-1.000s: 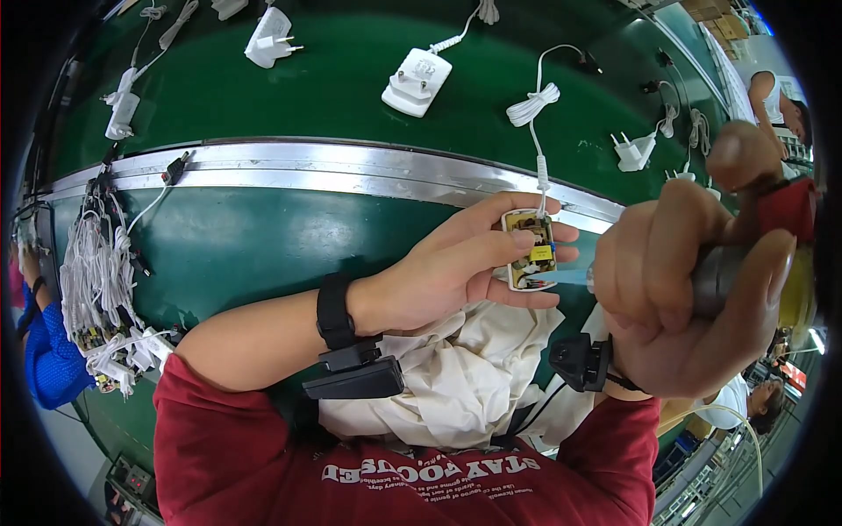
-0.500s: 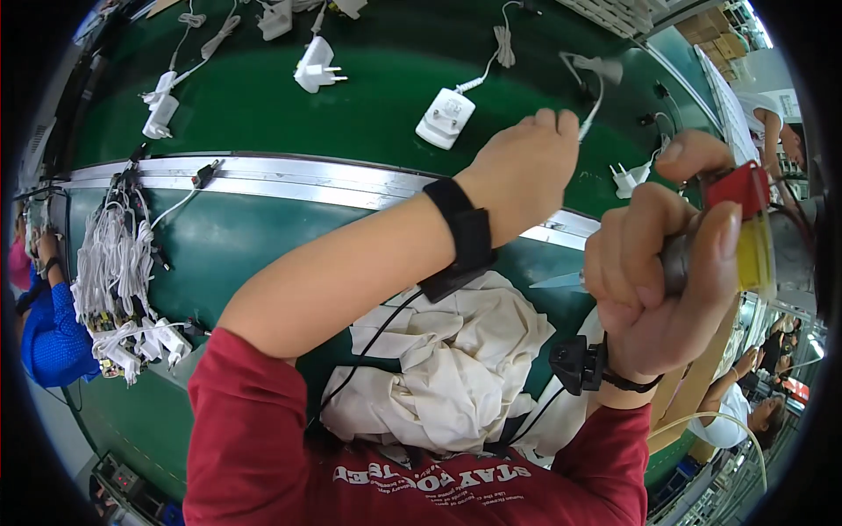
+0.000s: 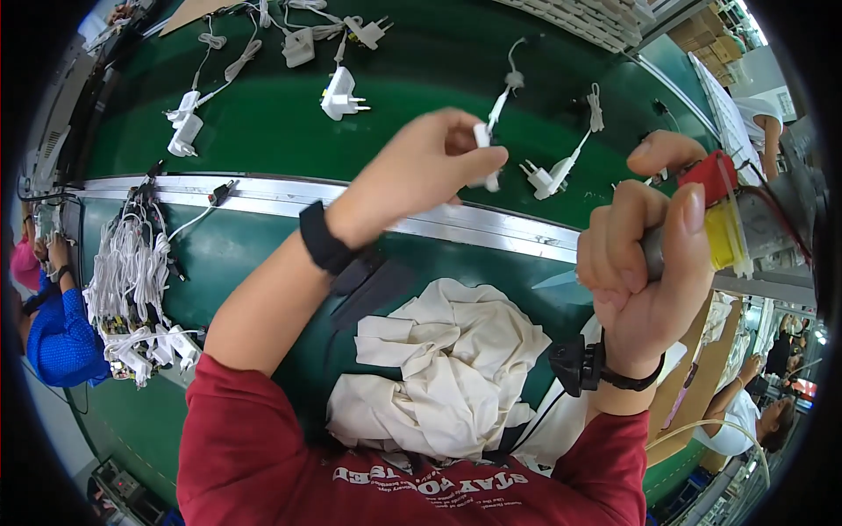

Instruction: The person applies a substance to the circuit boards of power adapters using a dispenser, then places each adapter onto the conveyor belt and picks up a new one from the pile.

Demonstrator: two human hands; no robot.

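My left hand (image 3: pixel 419 168) is over the green conveyor belt, its fingers closed round a white plug-in power adapter (image 3: pixel 482 136) whose cable trails up and away. To its right another white adapter (image 3: pixel 545 181) lies on the belt, prongs showing. My right hand (image 3: pixel 645 272), raised at the right, grips a grey cylindrical hand tool (image 3: pixel 724 237) with a red part on top, a yellow band and a pale pointed tip (image 3: pixel 554 280). The fingers cover the middle of the tool. A crumpled cream cloth (image 3: pixel 447 368) lies below, between my forearms.
More white adapters (image 3: pixel 342 95) with tied cables lie farther left on the belt. A metal rail (image 3: pixel 281 188) runs along the belt's near edge. A bundle of white cables (image 3: pixel 132 263) with adapters sits at the left, near a co-worker in blue (image 3: pixel 61 329). Other people are at the right.
My left hand has moved left and closed on an adapter that lay on the belt. The adapter to its right now shows, no longer behind that hand. The right hand keeps its grip.
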